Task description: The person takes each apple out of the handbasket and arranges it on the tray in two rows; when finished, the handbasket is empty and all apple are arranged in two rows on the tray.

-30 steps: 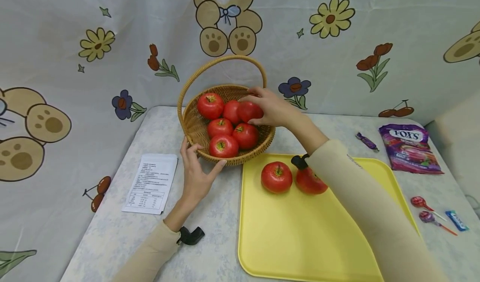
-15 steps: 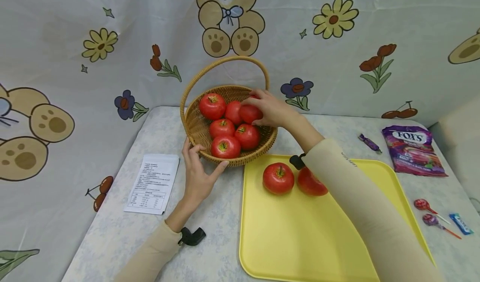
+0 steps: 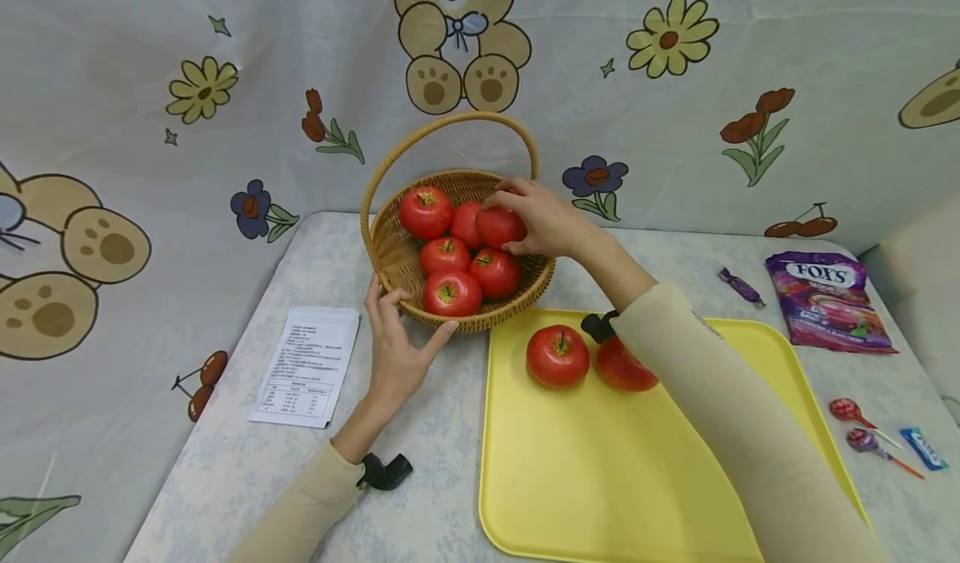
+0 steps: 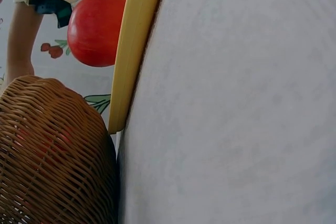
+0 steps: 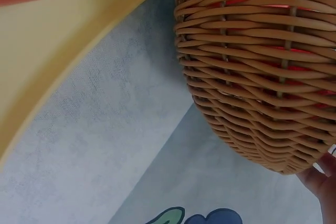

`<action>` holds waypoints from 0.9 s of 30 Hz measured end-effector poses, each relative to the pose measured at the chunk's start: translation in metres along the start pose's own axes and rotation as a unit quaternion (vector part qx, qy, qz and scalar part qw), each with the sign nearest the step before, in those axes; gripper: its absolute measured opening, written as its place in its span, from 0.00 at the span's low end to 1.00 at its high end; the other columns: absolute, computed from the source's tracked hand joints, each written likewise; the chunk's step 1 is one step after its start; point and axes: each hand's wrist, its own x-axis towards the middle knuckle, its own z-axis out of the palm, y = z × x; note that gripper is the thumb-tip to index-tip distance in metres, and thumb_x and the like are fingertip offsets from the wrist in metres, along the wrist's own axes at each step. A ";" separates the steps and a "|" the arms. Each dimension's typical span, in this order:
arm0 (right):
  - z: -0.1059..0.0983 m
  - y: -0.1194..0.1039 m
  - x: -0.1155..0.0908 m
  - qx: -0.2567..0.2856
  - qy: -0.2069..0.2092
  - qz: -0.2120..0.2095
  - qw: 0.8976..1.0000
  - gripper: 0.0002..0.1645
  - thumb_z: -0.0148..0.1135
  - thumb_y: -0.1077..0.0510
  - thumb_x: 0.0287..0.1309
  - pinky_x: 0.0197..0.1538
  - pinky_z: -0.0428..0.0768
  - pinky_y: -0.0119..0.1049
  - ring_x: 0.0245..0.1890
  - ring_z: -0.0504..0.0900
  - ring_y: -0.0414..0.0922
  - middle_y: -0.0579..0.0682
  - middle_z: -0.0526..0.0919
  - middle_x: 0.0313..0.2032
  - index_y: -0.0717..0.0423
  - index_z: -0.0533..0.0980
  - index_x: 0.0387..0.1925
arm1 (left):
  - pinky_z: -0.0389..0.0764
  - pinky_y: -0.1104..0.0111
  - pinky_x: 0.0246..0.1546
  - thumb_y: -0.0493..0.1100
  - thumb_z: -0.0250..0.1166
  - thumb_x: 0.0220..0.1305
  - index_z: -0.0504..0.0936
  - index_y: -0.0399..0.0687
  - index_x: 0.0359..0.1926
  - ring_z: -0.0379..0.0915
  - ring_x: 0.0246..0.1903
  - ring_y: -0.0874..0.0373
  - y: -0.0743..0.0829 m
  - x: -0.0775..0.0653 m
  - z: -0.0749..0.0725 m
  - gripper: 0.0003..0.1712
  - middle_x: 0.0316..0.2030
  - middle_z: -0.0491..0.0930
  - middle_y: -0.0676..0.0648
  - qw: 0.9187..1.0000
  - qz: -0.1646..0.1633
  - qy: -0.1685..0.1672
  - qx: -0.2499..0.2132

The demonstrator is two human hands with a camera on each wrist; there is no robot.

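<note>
The right hand has its grip around one red apple at the basket's right side; I can't tell if it touches its neighbours. Five more apples sit inside. The left hand has its grip on the basket's near edge. Two other apples sit on one yellow tray. The bench has two lollipops, two sweets, one purple bag and one white packet.
</note>
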 end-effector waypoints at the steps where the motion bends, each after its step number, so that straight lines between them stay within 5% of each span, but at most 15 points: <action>1: -0.002 -0.001 -0.002 0.004 0.005 -0.004 1.000 0.32 0.75 0.54 0.49 0.61 0.71 0.52 0.59 0.69 0.55 0.55 0.69 0.60 0.46 0.74 0.58 | 0.60 0.41 0.64 0.58 0.74 0.53 0.61 0.44 0.52 0.39 0.75 0.43 0.000 0.000 0.000 0.38 0.75 0.40 0.40 1.000 0.000 0.000 -0.001; 12: -0.028 -0.018 -0.045 0.030 0.091 -0.042 0.994 0.35 0.78 0.57 0.45 0.57 0.75 0.54 0.60 0.69 0.56 0.58 0.69 0.62 0.47 0.74 0.57 | 0.61 0.42 0.64 0.58 0.74 0.53 0.61 0.45 0.51 0.40 0.74 0.42 0.001 0.000 0.000 0.38 0.75 0.39 0.41 1.000 -0.004 0.001 0.001; 23: -0.044 -0.016 -0.114 0.018 0.152 -0.063 0.986 0.40 0.81 0.65 0.34 0.50 0.81 0.53 0.61 0.70 0.55 0.60 0.69 0.62 0.53 0.74 0.54 | 0.63 0.42 0.64 0.57 0.74 0.53 0.61 0.43 0.51 0.39 0.75 0.42 0.001 0.001 -0.001 0.38 0.75 0.38 0.39 1.000 -0.004 0.000 0.001; 27: -0.046 -0.015 -0.143 0.004 0.158 -0.041 0.987 0.43 0.82 0.67 0.31 0.48 0.81 0.54 0.60 0.71 0.56 0.59 0.69 0.62 0.53 0.74 0.55 | 0.62 0.41 0.63 0.56 0.74 0.53 0.61 0.43 0.51 0.38 0.75 0.40 0.003 0.000 -0.001 0.38 0.76 0.37 0.39 1.000 -0.005 -0.003 0.000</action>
